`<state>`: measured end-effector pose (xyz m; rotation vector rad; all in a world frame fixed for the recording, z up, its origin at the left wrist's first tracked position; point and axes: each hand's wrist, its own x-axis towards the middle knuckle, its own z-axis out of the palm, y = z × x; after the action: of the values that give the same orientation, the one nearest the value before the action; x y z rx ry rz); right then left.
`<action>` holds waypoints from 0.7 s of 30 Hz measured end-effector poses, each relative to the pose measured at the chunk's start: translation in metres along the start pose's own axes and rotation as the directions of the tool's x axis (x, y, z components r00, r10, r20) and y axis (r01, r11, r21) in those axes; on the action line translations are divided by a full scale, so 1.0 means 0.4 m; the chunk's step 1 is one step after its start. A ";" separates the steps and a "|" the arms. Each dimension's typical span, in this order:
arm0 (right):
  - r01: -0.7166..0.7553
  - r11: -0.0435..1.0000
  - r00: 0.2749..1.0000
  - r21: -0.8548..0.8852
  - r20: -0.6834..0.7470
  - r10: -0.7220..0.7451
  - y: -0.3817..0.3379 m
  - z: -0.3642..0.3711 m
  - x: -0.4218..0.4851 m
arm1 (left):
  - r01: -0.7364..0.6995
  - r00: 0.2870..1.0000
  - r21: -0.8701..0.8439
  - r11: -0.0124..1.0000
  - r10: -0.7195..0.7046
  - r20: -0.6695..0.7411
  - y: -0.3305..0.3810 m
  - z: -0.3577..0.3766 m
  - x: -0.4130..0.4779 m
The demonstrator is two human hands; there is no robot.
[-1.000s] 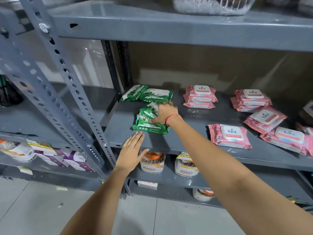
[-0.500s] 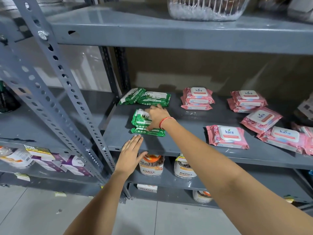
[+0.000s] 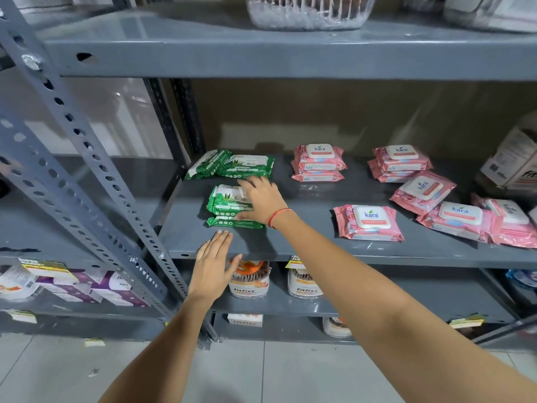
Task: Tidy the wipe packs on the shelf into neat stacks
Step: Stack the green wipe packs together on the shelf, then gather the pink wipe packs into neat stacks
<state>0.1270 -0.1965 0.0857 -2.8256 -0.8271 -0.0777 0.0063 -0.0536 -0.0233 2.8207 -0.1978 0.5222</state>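
On the grey shelf, my right hand rests on a small stack of green wipe packs near the front left, fingers over its right side. Two more green packs lie side by side at the back left. My left hand is flat and open against the shelf's front edge, below the stack. Pink wipe packs stand in two stacks at the back. A single pink pack lies near the front, and several loose pink packs overlap at the right.
A perforated grey upright runs diagonally at the left. A clear basket sits on the shelf above. White tubs stand on the shelf below. A white jar leans at the far right.
The upper green pack, tilted a second ago, now lies flatter on the pack beneath it. My right hand has slid with it. My left hand stays at the shelf edge.
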 end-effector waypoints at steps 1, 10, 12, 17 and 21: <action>-0.010 0.999 1.000 0.030 -0.029 0.010 0.019 -0.005 -0.012 | 0.000 0.999 -0.003 1.000 0.000 -0.042 0.019 0.000 -0.005; -0.243 0.962 0.970 0.125 0.028 0.241 0.319 -0.105 -0.190 | -0.174 0.983 -0.082 0.981 0.179 0.050 0.234 0.036 0.072; -0.315 0.947 0.942 0.066 0.141 0.303 0.380 -0.118 -0.237 | -0.218 0.966 -0.100 0.971 0.229 0.117 0.258 0.046 0.106; -0.404 0.914 0.849 -0.049 0.353 0.394 0.490 -0.133 -0.341 | -0.224 0.947 -0.050 0.973 0.230 0.227 0.278 0.089 0.150; -0.399 0.916 0.860 -0.035 0.332 0.387 0.527 -0.108 -0.372 | -0.219 0.950 0.006 0.976 0.212 0.229 0.274 0.107 0.152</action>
<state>0.1155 -0.4575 0.0760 -2.9506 -0.2760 0.4829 0.0568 -0.1756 -0.0137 2.9027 -0.5533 0.2448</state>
